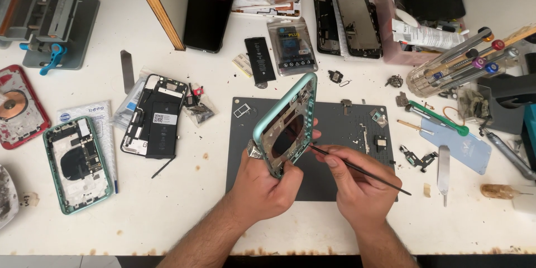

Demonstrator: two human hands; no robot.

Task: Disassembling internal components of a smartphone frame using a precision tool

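My left hand (267,181) grips the lower end of a mint-green phone housing (286,121), held tilted on its edge above a dark grey work mat (335,134). The housing is stripped, with bare metal showing inside. My right hand (357,181) holds a thin black pointed tool (363,170) like a pen. Its tip reaches into the inside of the housing near the lower edge. The tool's back end sticks out to the right over the mat.
Small screws and phone parts lie on the mat's right side. Left of it lie a black opened phone (156,116) and a green opened phone (78,163). Screwdrivers in a holder (458,58), tweezers (443,167), a battery (259,60) and more phones crowd the back.
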